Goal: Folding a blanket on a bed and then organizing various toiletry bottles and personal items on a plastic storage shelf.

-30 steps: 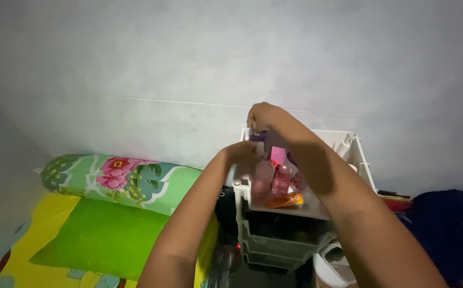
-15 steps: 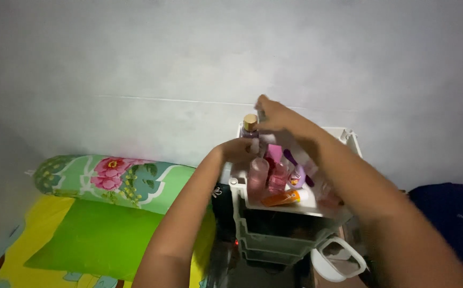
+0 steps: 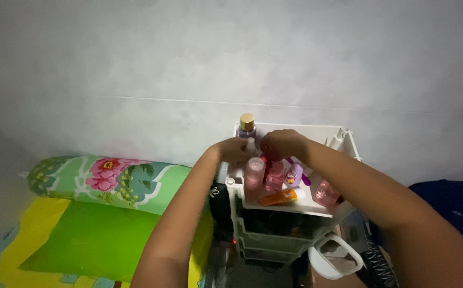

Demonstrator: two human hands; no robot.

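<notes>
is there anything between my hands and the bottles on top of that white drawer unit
Nothing visible stands between them. Both the left hand and the right hand are already among the bottles at the back of the white drawer unit. The gold-capped bottle stands just behind them.

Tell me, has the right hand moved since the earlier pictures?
Yes. The right hand has come down: it was above the gold-capped bottle, now it is below the cap, beside the left hand.

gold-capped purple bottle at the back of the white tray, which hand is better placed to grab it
Probably the left hand: it sits just below the gold-capped purple bottle on that side. The right hand is further right, over the pink bottles.
</notes>
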